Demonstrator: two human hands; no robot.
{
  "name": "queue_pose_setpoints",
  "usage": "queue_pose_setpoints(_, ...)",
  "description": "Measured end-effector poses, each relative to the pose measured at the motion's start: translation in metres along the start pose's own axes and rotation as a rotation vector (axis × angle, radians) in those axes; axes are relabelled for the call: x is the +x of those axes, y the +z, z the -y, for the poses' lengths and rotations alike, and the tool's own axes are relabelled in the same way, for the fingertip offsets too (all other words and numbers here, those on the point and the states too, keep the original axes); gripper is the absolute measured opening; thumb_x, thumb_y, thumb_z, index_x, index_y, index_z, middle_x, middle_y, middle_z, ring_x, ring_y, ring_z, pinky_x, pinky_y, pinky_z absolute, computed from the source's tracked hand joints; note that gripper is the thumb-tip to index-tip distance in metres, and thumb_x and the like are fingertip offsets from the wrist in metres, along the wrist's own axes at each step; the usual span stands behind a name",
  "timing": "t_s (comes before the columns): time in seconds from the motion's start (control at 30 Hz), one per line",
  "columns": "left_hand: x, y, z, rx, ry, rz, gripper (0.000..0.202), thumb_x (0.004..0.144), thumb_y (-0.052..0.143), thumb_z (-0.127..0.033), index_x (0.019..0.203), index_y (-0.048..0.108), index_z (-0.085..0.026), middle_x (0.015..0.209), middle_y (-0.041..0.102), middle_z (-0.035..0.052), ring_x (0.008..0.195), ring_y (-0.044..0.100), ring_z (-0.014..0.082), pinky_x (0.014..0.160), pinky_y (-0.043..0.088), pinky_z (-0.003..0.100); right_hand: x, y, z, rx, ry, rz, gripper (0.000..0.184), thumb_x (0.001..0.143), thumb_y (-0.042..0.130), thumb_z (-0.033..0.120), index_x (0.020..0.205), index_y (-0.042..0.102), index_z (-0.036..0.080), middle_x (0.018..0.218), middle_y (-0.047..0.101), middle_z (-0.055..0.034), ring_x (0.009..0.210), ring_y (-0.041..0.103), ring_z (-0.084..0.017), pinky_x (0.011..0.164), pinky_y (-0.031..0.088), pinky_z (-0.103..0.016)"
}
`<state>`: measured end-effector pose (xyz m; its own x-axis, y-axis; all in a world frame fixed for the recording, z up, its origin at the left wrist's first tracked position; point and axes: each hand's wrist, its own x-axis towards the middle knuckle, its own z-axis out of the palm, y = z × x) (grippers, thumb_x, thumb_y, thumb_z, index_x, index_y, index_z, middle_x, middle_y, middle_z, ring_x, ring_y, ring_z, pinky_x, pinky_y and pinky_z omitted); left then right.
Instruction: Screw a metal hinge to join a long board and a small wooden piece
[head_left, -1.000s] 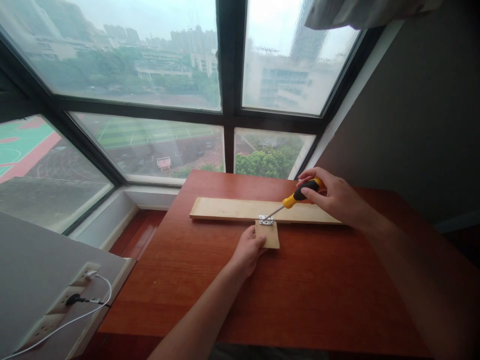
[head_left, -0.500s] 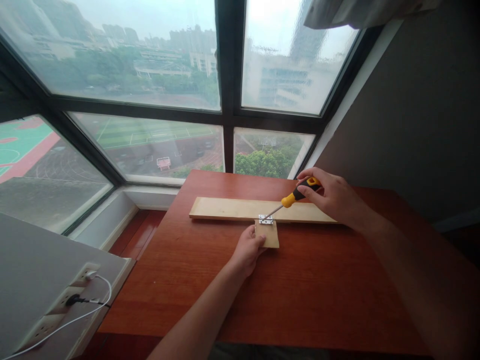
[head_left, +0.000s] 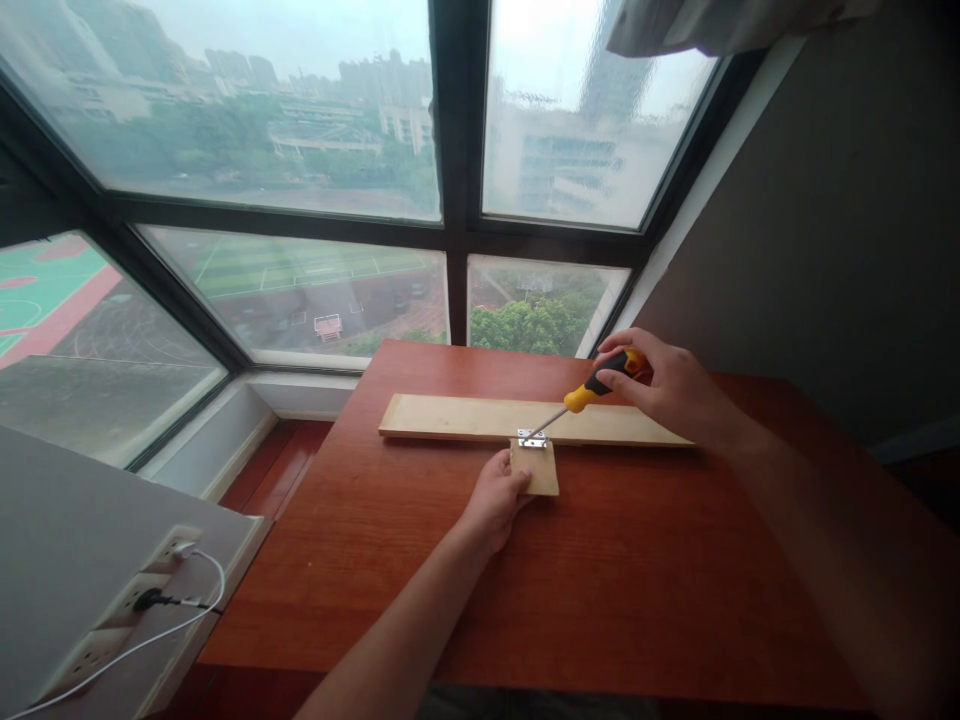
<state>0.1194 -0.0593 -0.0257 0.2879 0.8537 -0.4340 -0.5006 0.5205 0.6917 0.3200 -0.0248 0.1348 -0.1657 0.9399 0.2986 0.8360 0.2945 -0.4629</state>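
A long pale wooden board (head_left: 450,416) lies across the table. At its near edge a small silver hinge (head_left: 533,438) joins it to a small square wooden piece (head_left: 541,470). My left hand (head_left: 498,497) grips that piece from the left, thumb on top and fingers under it. Closed round the handle of a yellow and black screwdriver (head_left: 579,400) is my right hand (head_left: 661,385), above the board's right part. The screwdriver slants down to the left, its tip at the left side of the hinge. Any screw under the tip is too small to make out.
The reddish-brown table (head_left: 360,570) stands against large windows (head_left: 315,280) with dark frames. A wall with power sockets (head_left: 124,610), a white cable (head_left: 217,575) and a black plug is at the lower left. A dark wall (head_left: 825,200) rises on the right.
My right hand has shifted its fingers on the screwdriver handle, which looks slightly turned. The tip stays on the hinge. My left hand and the boards have not visibly moved.
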Motion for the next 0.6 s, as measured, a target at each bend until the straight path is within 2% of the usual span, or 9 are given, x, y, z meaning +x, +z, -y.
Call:
queue_pose_setpoints(0.07, 0.000, -0.001, 0.000, 0.000, 0.000, 0.000, 0.028, 0.069, 0.067, -0.005, 0.095, 0.061, -0.013, 0.096, 0.071, 0.0115, 0.084, 0.068, 0.0200, 0.072, 0.056, 0.028, 0.001, 0.005, -0.002, -0.166, 0.014, -0.068, 0.028, 0.087, 0.054, 0.048, 0.096, 0.062, 0.022, 0.083, 0.068, -0.0055, 0.070, 0.062, -0.021, 0.064, 0.045, -0.032)
queue_pose_setpoints(0.17, 0.000, -0.001, 0.000, 0.008, 0.000, -0.003, 0.028, 0.070, 0.066, -0.004, 0.095, 0.061, -0.013, 0.096, 0.070, 0.0116, 0.085, 0.068, 0.0203, 0.072, 0.056, 0.028, 0.002, 0.009, -0.004, -0.308, 0.050, -0.083, 0.036, 0.089, 0.046, 0.054, 0.088, 0.063, 0.022, 0.074, 0.066, -0.0055, 0.069, 0.061, -0.023, 0.061, 0.043, -0.034)
queue_pose_setpoints(0.23, 0.000, -0.001, 0.000, 0.013, -0.001, -0.007, 0.028, 0.070, 0.066, -0.005, 0.096, 0.061, -0.013, 0.096, 0.070, 0.0114, 0.084, 0.068, 0.0203, 0.072, 0.056, 0.029, 0.001, 0.007, -0.004, -0.223, 0.053, -0.043, 0.029, 0.090, 0.047, 0.046, 0.092, 0.062, 0.022, 0.082, 0.068, -0.0060, 0.072, 0.062, -0.023, 0.062, 0.045, -0.034)
queue_pose_setpoints(0.3, 0.000, 0.000, -0.001, 0.015, -0.003, -0.007, 0.027, 0.069, 0.066, -0.005, 0.095, 0.061, -0.013, 0.095, 0.070, 0.0112, 0.083, 0.068, 0.0198, 0.072, 0.056, 0.029, 0.001, 0.002, -0.003, -0.036, 0.024, 0.033, 0.022, 0.087, 0.051, 0.035, 0.101, 0.060, 0.022, 0.099, 0.068, -0.0068, 0.081, 0.063, -0.021, 0.067, 0.048, -0.032)
queue_pose_setpoints(0.4, 0.000, 0.000, -0.001, 0.014, 0.000, 0.002, 0.026, 0.071, 0.064, -0.004, 0.095, 0.061, -0.013, 0.094, 0.070, 0.0101, 0.080, 0.067, 0.0177, 0.072, 0.055, 0.028, -0.001, -0.003, -0.002, 0.161, -0.003, 0.105, 0.031, 0.084, 0.055, 0.030, 0.114, 0.056, 0.023, 0.109, 0.067, -0.0062, 0.089, 0.064, -0.021, 0.072, 0.050, -0.030)
queue_pose_setpoints(0.5, -0.001, 0.000, -0.001, 0.014, 0.007, 0.002, 0.026, 0.071, 0.062, -0.004, 0.095, 0.061, -0.013, 0.091, 0.069, 0.0085, 0.077, 0.065, 0.0161, 0.071, 0.055, 0.027, 0.000, 0.000, 0.000, 0.034, 0.016, 0.033, 0.032, 0.086, 0.056, 0.039, 0.113, 0.058, 0.022, 0.093, 0.069, -0.0053, 0.074, 0.063, -0.019, 0.068, 0.048, -0.031)
queue_pose_setpoints(0.6, -0.001, -0.001, 0.000, 0.013, 0.014, 0.014, 0.026, 0.070, 0.063, -0.004, 0.095, 0.060, -0.013, 0.091, 0.069, 0.0081, 0.077, 0.065, 0.0158, 0.070, 0.055, 0.026, 0.002, 0.008, 0.002, -0.189, 0.034, -0.068, 0.032, 0.088, 0.052, 0.050, 0.097, 0.062, 0.021, 0.074, 0.065, -0.0043, 0.064, 0.058, -0.020, 0.062, 0.044, -0.033)
